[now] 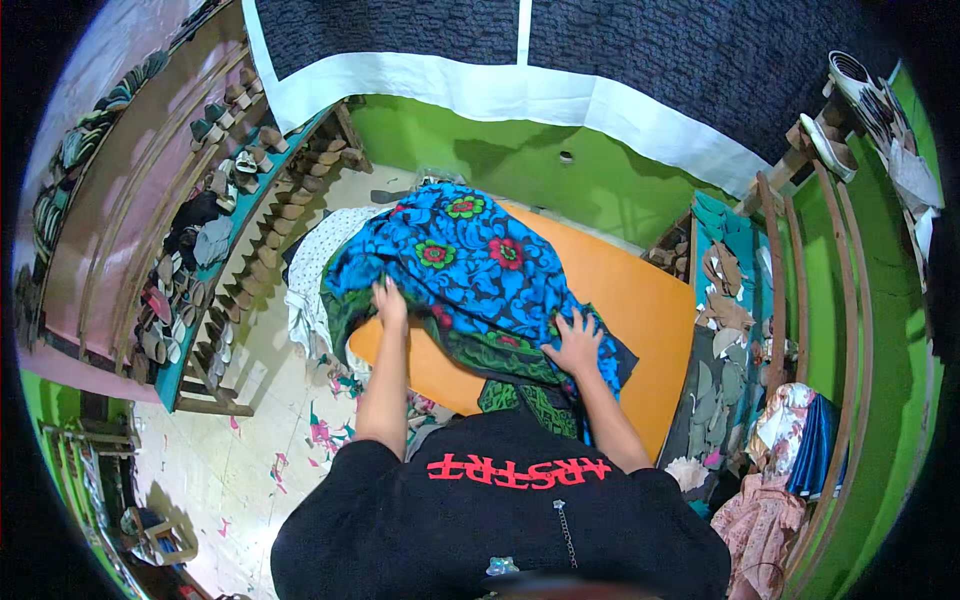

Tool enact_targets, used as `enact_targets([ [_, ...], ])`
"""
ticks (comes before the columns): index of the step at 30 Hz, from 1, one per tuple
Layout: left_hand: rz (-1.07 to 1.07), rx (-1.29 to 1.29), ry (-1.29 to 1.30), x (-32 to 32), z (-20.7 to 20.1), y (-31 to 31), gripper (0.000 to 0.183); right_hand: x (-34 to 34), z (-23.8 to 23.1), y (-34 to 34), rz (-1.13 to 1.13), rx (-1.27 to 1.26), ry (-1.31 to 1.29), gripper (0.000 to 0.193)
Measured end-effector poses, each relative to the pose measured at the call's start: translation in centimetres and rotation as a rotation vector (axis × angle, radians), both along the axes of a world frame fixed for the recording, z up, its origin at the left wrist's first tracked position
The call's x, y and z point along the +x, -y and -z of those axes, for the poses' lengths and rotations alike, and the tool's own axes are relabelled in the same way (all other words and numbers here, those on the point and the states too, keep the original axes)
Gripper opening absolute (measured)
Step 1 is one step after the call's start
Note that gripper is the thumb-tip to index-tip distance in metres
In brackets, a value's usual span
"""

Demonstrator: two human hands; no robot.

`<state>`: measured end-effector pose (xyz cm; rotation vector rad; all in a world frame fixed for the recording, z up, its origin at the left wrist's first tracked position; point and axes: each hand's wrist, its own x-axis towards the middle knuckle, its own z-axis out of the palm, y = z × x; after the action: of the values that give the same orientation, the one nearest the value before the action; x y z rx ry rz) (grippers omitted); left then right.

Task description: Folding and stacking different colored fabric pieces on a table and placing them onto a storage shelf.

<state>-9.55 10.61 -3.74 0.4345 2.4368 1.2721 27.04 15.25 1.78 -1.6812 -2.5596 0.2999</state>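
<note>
A large blue floral cloth [480, 240] with red and green flowers and a dark green border lies bunched over an orange tabletop [640, 310]. My left hand [390, 302] is closed on the near left part of the cloth, where its folds partly hide the fingertips. On the cloth's right end rests my right hand [574, 344], its fingers spread and pressing lightly on the fabric. A piece of green patterned border [540, 411] hangs over the near table edge by my body. White dotted cloth [320, 262] sticks out beyond the blue cloth on the left.
At the left, a long rack [215, 250] holds many shoe parts. Colourful scraps [325, 437] litter the floor. A bench with cut pieces [715, 380] runs along the right, beside folded fabrics [780, 430] and wooden rails [850, 300]. Dark sheeting [640, 70] hangs over the far wall.
</note>
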Motion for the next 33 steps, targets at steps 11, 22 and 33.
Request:
enact_targets([
  [11, 1.287, 0.739, -0.121, 21.7, -18.3, -16.3, 0.059, 1.2, 3.4, 0.8, 0.127, -0.015, -0.732, 0.033],
  [22, 1.096, -0.033, -0.641, 20.3, -0.5, 1.0, 0.048, 3.3, 3.5, 1.7, 0.463, -0.053, -0.9, 0.035],
  [33, 0.859, 0.158, -0.309, 22.7, -0.9, 0.1, 0.019, 2.1, 3.3, 3.6, 0.238, 0.083, -0.881, 0.028],
])
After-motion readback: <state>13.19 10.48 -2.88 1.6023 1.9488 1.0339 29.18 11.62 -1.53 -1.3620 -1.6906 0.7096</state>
